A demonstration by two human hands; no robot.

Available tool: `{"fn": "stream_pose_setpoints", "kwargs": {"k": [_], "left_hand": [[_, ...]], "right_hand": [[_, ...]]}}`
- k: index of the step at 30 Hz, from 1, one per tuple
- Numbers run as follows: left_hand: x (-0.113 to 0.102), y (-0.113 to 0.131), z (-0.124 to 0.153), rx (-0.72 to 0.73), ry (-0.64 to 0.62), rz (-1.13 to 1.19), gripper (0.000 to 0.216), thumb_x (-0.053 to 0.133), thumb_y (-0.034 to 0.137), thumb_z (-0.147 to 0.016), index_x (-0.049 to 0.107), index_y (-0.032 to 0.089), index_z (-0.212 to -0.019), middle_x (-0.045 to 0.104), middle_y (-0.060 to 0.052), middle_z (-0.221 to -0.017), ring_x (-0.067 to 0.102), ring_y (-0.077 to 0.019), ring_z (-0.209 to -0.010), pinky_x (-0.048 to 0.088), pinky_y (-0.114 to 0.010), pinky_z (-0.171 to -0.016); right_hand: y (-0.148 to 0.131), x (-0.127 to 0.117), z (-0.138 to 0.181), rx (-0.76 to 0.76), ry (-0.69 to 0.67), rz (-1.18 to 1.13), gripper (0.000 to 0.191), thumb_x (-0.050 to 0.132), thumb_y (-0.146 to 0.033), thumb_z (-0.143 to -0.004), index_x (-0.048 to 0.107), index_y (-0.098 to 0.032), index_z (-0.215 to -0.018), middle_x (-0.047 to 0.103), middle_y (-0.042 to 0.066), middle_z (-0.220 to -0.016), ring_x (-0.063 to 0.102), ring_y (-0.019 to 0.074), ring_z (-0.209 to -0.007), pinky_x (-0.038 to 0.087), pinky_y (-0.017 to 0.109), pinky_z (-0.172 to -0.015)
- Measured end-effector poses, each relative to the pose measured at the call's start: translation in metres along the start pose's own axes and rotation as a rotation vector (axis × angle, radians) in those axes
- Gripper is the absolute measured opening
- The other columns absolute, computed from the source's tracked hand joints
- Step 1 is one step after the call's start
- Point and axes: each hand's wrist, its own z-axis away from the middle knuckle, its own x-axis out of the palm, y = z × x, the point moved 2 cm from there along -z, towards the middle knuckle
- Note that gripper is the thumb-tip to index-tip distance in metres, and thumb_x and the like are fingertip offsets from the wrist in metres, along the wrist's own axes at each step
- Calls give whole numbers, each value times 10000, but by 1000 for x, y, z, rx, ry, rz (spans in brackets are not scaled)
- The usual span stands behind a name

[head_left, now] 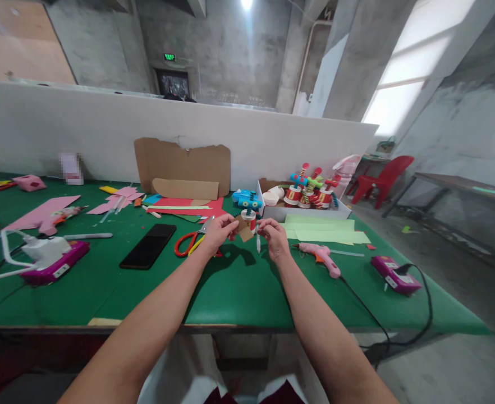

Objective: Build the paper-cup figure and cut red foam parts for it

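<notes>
Here, left hand and right hand pinch a small brown cardboard scrap. It hangs over the green tabletop's middle.

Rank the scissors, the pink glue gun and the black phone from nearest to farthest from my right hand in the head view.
1. Glue gun, just right of the right hand.
2. Scissors, to the left, beyond the left hand.
3. Phone, farther left still.
</notes>
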Motion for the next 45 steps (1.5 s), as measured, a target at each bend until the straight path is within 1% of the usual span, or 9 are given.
{"fn": "stream_pose_setpoints", "kwargs": {"k": [4,8,12,16,21,35,38,42,45], "left_hand": [[0,1,0,0,0,-18,354,700,484,-673,529,175,-651,583,50,-491,492,-75,-375,392,-204,-412],[0,0,0,-1,23,-22,355,700,492,-670,532,179,-661,582,53,-481,494,-76,-369,393,-203,-409],[-1,0,0,-17,44,0,360,704,488,-669,525,176,-662,572,54,-472,489,-73,-363,379,-195,-399],[0,2,1,-26,39,14,348,703,472,-680,523,175,-669,562,56,-472,487,-72,-362,373,-191,-395],[1,1,1,-29,29,4,351,702,477,-671,519,177,-660,565,56,-468,481,-69,-355,374,-190,-392],[1,-3,0,-51,19,-25,347,696,476,-676,519,178,-664,567,51,-488,486,-74,-364,374,-196,-394],[1,-3,0,-65,5,-18,353,699,479,-667,516,178,-671,567,49,-494,481,-74,-372,373,-198,-401],[4,-1,3,-70,-101,-26,349,684,482,-660,511,180,-680,548,53,-498,468,-76,-387,362,-203,-417],[5,0,4,-46,-148,-82,319,646,467,-676,515,176,-671,528,56,-521,461,-77,-434,364,-210,-461]], "right_hand": [[0,-1,-1,4,-7,16,84,557,-265,-562,566,-200,-510,660,12,-752,546,132,-644,456,269,-665],[1,-7,-7,-7,8,114,269,483,-365,-680,519,-205,-468,653,34,-674,562,155,-647,457,275,-649],[4,-13,-9,-8,-60,650,345,522,-388,-765,564,-208,-473,581,16,-548,560,169,-630,420,271,-628],[7,-14,-4,-55,-164,1121,75,719,-221,-645,665,-211,-594,619,20,-737,547,161,-677,376,263,-629],[10,-14,-3,-68,-221,1450,66,666,-159,-734,709,-208,-724,631,56,-867,579,166,-751,381,251,-642],[14,-19,-9,-77,-85,1461,158,590,-112,-745,725,-191,-774,683,98,-876,613,201,-769,394,281,-660],[11,-17,-10,-166,-48,1275,124,587,-178,-781,703,-199,-741,676,70,-822,602,188,-748,400,274,-673],[10,-12,-9,-163,-63,875,390,400,-389,-917,679,-224,-701,597,2,-553,558,165,-570,399,265,-606],[9,-8,-7,-240,-71,866,361,430,-377,-902,681,-215,-698,660,18,-651,589,165,-652,405,256,-652]]}}
